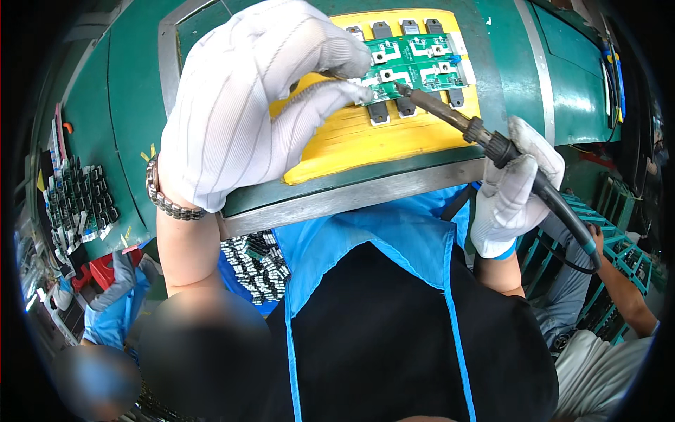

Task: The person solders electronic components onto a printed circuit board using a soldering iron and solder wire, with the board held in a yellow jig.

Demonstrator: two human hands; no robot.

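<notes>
A green circuit board (413, 58) lies on a yellow block (351, 144), with several black components (380, 112) sticking out along its near and far edges. My left hand (239, 105), in a white striped glove, has its thumb and forefinger closed at the board's left end; the fingertips partly cover that end. In my gloved right hand (517, 186) is a soldering iron (457, 121), gripped by its dark handle and slanting to the left. The iron's tip meets the board, or hovers just over it, near the middle of the near edge.
The green worktable (137, 84) has a metal strip (351, 197) along its near edge. Stacked small parts (81, 204) stand at the far left. A blue tray of parts (256, 267) sits below the table edge. Other people are at both sides; a green rack (626, 253) stands right.
</notes>
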